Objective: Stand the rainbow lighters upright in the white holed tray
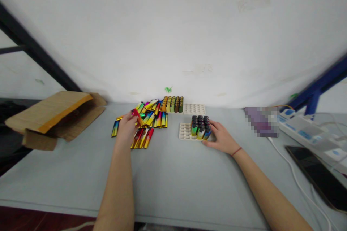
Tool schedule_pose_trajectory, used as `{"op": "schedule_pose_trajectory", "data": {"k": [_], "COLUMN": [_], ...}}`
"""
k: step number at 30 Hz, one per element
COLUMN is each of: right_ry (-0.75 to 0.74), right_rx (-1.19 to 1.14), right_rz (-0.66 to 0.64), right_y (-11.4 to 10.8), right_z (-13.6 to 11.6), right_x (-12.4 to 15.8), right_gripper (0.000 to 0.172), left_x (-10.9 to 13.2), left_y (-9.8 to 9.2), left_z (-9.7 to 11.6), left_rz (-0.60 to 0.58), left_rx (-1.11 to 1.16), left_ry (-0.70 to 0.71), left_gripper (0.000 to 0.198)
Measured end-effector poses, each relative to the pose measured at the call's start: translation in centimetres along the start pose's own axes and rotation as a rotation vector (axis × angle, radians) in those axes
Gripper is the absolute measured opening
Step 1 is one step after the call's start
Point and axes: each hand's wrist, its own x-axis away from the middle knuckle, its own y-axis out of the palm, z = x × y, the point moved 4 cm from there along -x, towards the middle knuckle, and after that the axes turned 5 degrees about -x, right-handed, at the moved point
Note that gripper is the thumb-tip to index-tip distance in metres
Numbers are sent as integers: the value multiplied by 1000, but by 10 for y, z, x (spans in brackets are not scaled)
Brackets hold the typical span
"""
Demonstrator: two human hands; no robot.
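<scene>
Two bare hands are seen over a grey table (173, 184), with a white front tray (183, 132) lying between them. A red lighter (135, 113) is pinched in the closed fingers of the left hand (126, 129), left of the front tray and just above a loose pile of lighters (151, 117) in many colours. The right hand (221, 138) is laid against the right edge of the front tray, with its fingers touching a block of standing lighters (200, 126) set upright in the tray's right half. Whether the tray is gripped or only touched cannot be told. The left half of the front tray shows bare cells.

Behind the front tray a second white tray (194, 108) is set near the wall, and a row of upright lighters (173, 104) stands just to its left. Far to the left of the front tray an opened cardboard box (51, 115) lies on its side. Well to the right of the front tray a white power strip (306, 130), a white cable (287, 166) and a dark phone (320, 177) are laid out.
</scene>
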Motion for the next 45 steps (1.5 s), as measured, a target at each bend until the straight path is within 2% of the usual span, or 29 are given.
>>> {"op": "schedule_pose_trajectory", "data": {"k": [2, 6, 9, 12, 17, 21, 23, 29, 37, 45], "right_ry": [-1, -7, -6, -7, -11, -11, -11, -6, -8, -7], "right_rx": [3, 5, -3, -4, -6, -1, 2, -17, -12, -11], "right_rz": [-3, -14, -10, -6, -8, -16, -17, -9, -13, -6], "right_y": [0, -1, -1, -1, -2, -2, -2, -1, -2, 0], "right_z": [0, -1, -1, -1, -2, -2, -2, -1, -2, 1], "right_x": [0, 0, 0, 0, 0, 0, 0, 0, 0, 1], "right_gripper": [65, 65, 64, 65, 65, 65, 66, 63, 64, 63], "left_x": [9, 36, 53, 64, 72, 75, 76, 78, 75, 77], "left_y": [18, 56, 80, 94, 106, 108, 107, 105, 100, 99], "left_z": [-3, -6, -12, -20, -29, -30, -31, -36, -30, -31], "left_rz": [-106, -361, -514, -567, -582, -526, -489, -360, -259, -256], "left_rx": [231, 412, 460, 411, 314, 276, 243, 219, 288, 346], "left_ry": [-160, -357, -399, -367, -288, -229, -214, -211, -193, -225], "left_gripper": [20, 14, 20, 19, 24, 51, 57, 51, 44, 50]}}
